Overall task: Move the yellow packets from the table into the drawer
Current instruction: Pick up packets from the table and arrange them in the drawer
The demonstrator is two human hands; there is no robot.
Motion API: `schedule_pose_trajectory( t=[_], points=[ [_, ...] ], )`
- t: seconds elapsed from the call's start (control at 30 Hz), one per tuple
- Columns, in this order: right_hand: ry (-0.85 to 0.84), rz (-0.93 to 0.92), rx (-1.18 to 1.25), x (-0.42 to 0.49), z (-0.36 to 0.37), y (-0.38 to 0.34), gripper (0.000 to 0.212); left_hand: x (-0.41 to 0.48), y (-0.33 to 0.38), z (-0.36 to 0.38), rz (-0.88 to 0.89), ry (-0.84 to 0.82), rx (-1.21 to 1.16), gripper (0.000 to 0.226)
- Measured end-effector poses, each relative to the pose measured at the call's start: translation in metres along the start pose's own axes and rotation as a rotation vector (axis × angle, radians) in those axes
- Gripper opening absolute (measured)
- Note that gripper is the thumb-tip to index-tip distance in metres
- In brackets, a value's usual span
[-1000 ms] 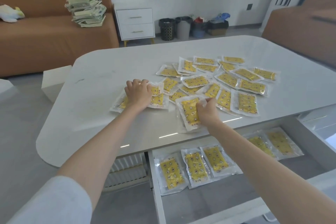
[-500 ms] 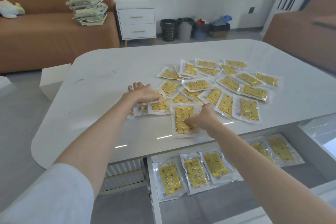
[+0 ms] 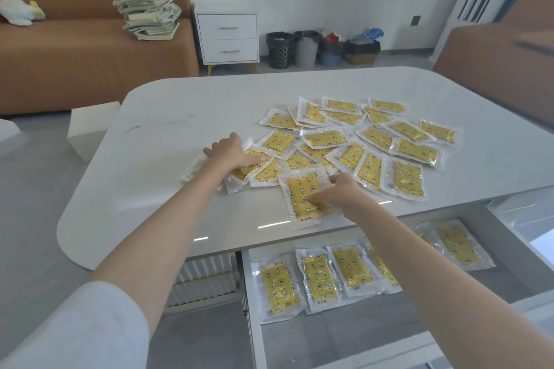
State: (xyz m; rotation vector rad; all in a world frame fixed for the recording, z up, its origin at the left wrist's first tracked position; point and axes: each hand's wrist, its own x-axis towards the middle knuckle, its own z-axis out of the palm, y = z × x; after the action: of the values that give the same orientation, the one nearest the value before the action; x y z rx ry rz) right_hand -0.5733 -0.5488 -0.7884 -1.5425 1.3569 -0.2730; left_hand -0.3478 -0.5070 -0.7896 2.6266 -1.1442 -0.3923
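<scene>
Right hand (image 3: 338, 196) pinches near packet (image 3: 299, 189), centre frame at table (image 3: 180, 129) edge | long axis points to drawer (image 3: 254, 323), directly below | left hand (image 3: 232, 153) rests on other packets (image 3: 269, 172), centre-left; finger curl unclear

The desk (image 3: 180, 117) top is white, smooth and glossy, and lights shine back off it. The yellow packets (image 3: 325, 139) are wrapped in clear, shiny, crinkly plastic. The drawer (image 3: 329, 344) is smooth and grey inside, and a bit shiny. The sofa (image 3: 75, 63) is soft, matt, orange-brown cloth. The stack (image 3: 148, 9) on it looks like paper. The sleeve (image 3: 90, 329) is plain white cloth.
</scene>
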Motion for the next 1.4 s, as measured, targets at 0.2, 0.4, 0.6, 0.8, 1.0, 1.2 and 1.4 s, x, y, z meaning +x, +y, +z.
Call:
schedule_pose_trajectory(
  t=[0.2, 0.4, 0.6, 0.8, 1.0, 1.2, 1.4],
  points=[
    [-0.012, -0.002, 0.002, -0.003, 0.001, 0.002, 0.076, -0.019, -0.001, 0.004, 0.044, 0.063, -0.073, 0.073],
    [-0.046, -0.068, 0.212, -0.016, -0.003, 0.010, 0.066, -0.036, 0.008, 0.008, 0.127, 0.106, -0.359, 0.047],
    [0.028, -0.309, 0.432, -0.020, -0.009, 0.028, 0.039, -0.054, 0.018, 0.018, 0.146, 0.082, -0.703, 0.041],
    [0.096, -0.380, 0.436, -0.026, -0.009, 0.037, 0.038, -0.088, 0.024, 0.035, 0.216, 0.133, -0.910, 0.056],
    [0.064, -0.393, 0.372, -0.035, 0.000, 0.038, 0.051, -0.101, 0.024, 0.045, 0.252, 0.131, -0.881, 0.072],
    [0.152, -0.318, 0.336, -0.036, 0.011, 0.035, 0.045, -0.115, 0.030, 0.045, 0.222, 0.174, -0.890, 0.067],
    [0.146, -0.336, 0.346, -0.048, 0.006, 0.035, 0.045, -0.124, 0.035, 0.045, 0.190, 0.184, -0.964, 0.068]
  ],
)
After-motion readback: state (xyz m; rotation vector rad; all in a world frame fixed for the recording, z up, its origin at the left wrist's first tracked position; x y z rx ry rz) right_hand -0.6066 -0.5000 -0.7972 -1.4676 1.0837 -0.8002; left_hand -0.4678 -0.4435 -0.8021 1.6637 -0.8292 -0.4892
